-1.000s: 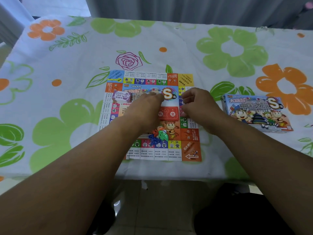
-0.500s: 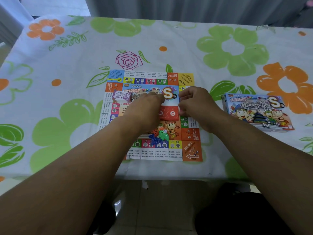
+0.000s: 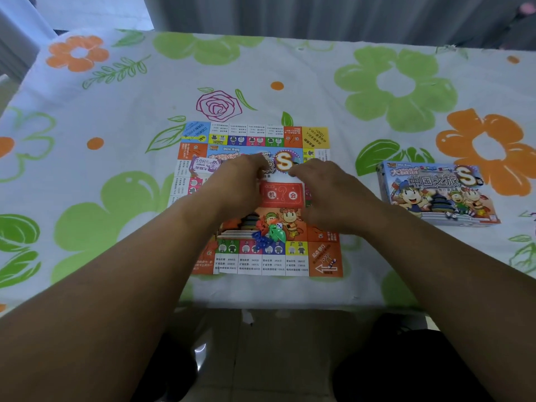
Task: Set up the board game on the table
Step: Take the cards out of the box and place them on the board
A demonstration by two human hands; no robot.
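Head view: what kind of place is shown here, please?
Probably a room in a home, perhaps a dining area: a table under a flowered tablecloth, a grey curtain right behind it, and a pale hard floor below.

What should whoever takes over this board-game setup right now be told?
Left hand and right hand: over the middle of the board, fingers curled toward each other; any grip is hidden.
The board lies unfolded on the tablecloth, box to its right.
Done: red card stack, purple money stack and heap of plastic pieces are on the board.
Left, probably: sort the heaped pieces and place them.
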